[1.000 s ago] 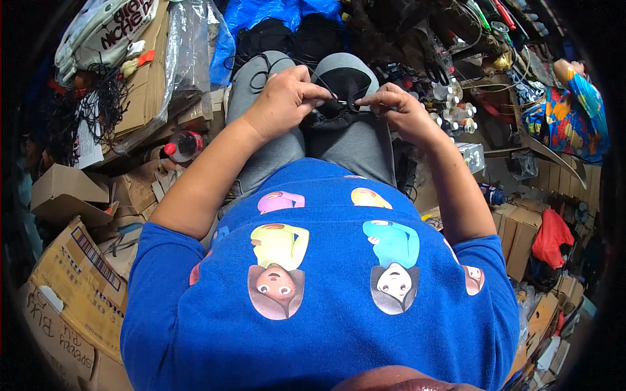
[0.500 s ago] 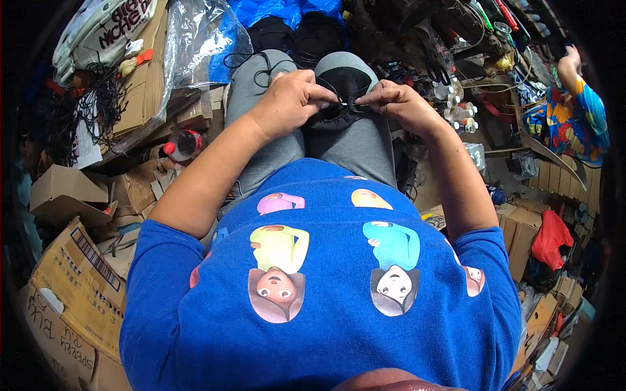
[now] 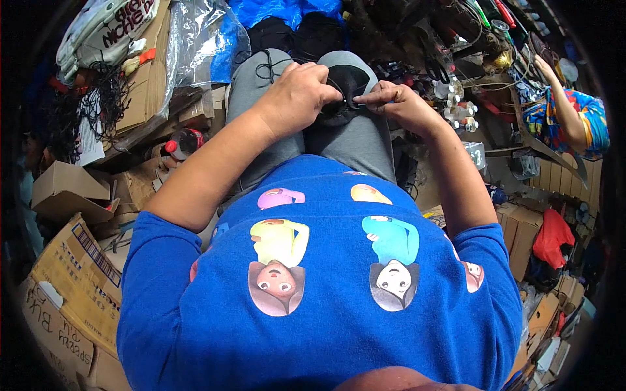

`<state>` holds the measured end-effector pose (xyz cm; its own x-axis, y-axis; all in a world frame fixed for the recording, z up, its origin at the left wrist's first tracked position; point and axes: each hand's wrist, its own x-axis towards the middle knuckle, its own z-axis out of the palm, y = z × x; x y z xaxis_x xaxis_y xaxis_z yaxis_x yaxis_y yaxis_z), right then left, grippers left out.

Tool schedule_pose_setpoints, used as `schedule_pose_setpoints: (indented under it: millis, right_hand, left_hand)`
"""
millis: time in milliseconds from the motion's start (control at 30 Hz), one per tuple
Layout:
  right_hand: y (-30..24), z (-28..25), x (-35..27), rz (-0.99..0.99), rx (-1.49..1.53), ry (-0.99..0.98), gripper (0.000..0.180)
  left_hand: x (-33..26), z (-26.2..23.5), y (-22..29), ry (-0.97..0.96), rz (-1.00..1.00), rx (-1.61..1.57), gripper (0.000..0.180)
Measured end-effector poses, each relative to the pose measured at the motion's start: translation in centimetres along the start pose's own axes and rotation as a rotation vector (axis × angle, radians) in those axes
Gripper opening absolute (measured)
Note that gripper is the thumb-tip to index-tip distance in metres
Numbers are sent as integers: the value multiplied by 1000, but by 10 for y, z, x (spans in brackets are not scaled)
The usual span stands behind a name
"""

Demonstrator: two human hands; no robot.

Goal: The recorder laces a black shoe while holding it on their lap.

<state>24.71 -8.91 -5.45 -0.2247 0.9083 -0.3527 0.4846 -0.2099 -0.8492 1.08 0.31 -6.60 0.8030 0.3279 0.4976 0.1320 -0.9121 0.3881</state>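
Across my right thigh lies a dark piece (image 3: 338, 116), black and fabric-like, resembling a shoe upper; its exact kind is unclear. My left hand (image 3: 301, 94) is closed at its left side, thumb and fingertips pinched together, the back of the hand hiding most of what they grip. A thin black cord (image 3: 266, 68) loops over my left knee and runs up to this hand. From the other side my right hand (image 3: 401, 105) pinches at the piece's right edge, index finger pointing inward. The fingertips of both hands are a short gap apart.
Cardboard boxes (image 3: 72, 189) and a bottle with a red cap (image 3: 184, 143) sit at left, below tangled black cords (image 3: 104, 111). Small white-capped bottles (image 3: 462, 116) stand at right. Another person's arm (image 3: 564, 104) reaches in at far right, near a red bag (image 3: 553, 240).
My left hand has turned over and shifted slightly right, covering more of the black piece. My right hand stays nearly still. The other person's arm at far right has moved.
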Motion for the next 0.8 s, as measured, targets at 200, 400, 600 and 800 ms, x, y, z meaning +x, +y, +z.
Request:
schedule_pose_setpoints:
  millis: [200,400,600,800]
  right_hand:
    - [15,0,10,-56,133,-15,29]
    - [16,-9,24,-75,34,-67,29]
    - [2,9,1,-51,53,34,32]
    - [1,8,1,-84,-53,88,33]
  left_hand:
    - [1,18,-24,-202,-354,-505,20]
    - [18,21,-41,-311,-285,-512,23]
    - [-8,10,-17,-229,-307,-440,26]
    - [-10,7,-20,-159,-307,-342,27]
